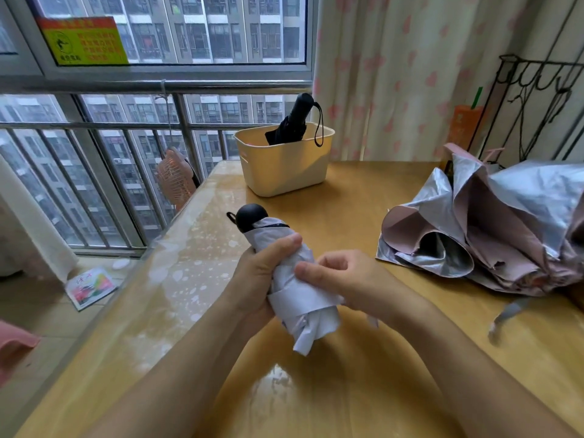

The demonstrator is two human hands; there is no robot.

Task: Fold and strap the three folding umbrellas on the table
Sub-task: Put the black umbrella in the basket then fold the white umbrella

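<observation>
Above the near middle of the tan wooden bench [363, 216], the left hand [262, 273] clasps the rolled white fabric folding umbrella [284, 238] while the right hand [341, 276] pinches its white strap [300, 300], best pulled snug around tight pleats before fastening, I judge.

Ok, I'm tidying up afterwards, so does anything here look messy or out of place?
Yes. The pink-and-silver umbrella lies crumpled and unstrapped on the right side of the table. A printed card lies on the floor at the left. The black umbrella stands tidily in the basket.
</observation>
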